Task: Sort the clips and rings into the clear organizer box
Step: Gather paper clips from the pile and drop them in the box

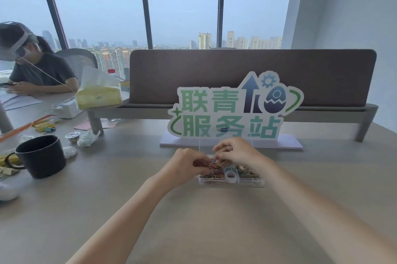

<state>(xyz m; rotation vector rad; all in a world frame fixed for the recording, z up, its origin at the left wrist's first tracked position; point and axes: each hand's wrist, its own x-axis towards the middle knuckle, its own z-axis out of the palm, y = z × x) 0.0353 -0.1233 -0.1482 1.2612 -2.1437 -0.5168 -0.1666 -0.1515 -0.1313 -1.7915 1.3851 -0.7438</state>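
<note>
Both arms stretched forward over the beige desk (214,220), meeting above the clear organizer box (247,182) near the desk's far side, just in front of the green-lettered sign (232,111). Left hand (189,164) curled, fingers pinching a tangled bunch of coloured paper clips (214,166) over the box's left compartment. Right hand (236,152) curled too, fingertips pinching at the same bunch from above. More coloured clips (209,176) lying in the left compartment; tape rings (231,172) standing in the middle one; contents of the right compartment too blurred to name. Off to the left: dark mug (43,156), tissue pack (98,94), seated person (38,70) at the neighbouring desk.
</note>
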